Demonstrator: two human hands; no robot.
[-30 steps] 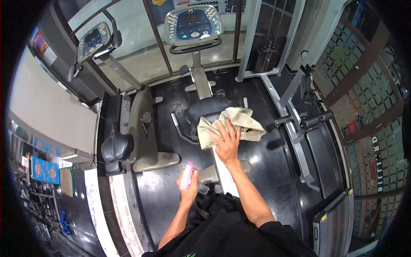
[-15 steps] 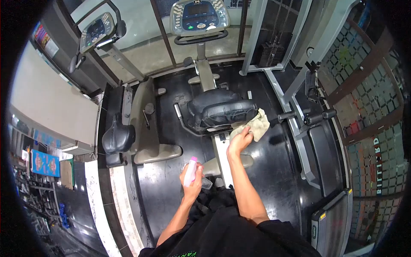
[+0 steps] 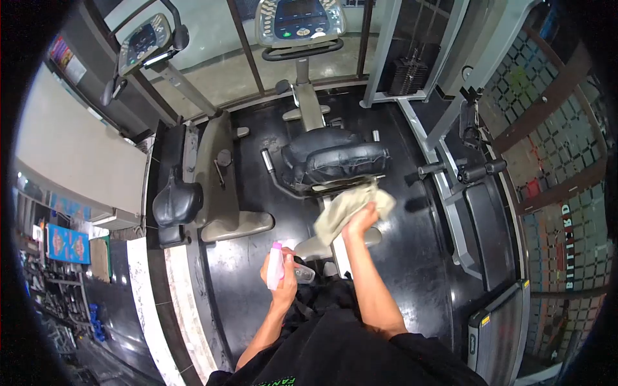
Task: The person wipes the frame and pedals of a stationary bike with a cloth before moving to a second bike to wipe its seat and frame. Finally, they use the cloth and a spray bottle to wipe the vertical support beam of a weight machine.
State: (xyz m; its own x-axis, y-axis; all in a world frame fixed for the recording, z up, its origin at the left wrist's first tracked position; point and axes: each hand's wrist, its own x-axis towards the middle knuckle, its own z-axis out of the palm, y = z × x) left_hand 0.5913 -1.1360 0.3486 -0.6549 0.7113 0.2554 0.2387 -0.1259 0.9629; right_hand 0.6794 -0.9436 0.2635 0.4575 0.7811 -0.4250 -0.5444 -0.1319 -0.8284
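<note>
My left hand (image 3: 283,281) is wrapped around a spray bottle (image 3: 275,265) with a pink and white spray head; its see-through body sticks out to the right of my fingers. In my right hand (image 3: 362,221) is a crumpled pale yellow cloth (image 3: 341,209), gripped near its right side and hanging out to the left. The cloth is just below the black padded backrest (image 3: 347,162) of a recumbent exercise bike, overlapping the bike's light-coloured rail in this view. Beyond the backrest lies the black seat cushion (image 3: 320,143).
The bike's console (image 3: 301,22) stands ahead by the window. To the left is an upright exercise bike with a black saddle (image 3: 177,202). On the right stand a weight machine with a weight stack (image 3: 409,76), a padded bench (image 3: 489,235) and a glass partition with lettering.
My right hand has drawn the cloth down from the backrest's right end, and the cloth now spreads leftward. My left hand has shifted slightly left and down with the spray bottle.
</note>
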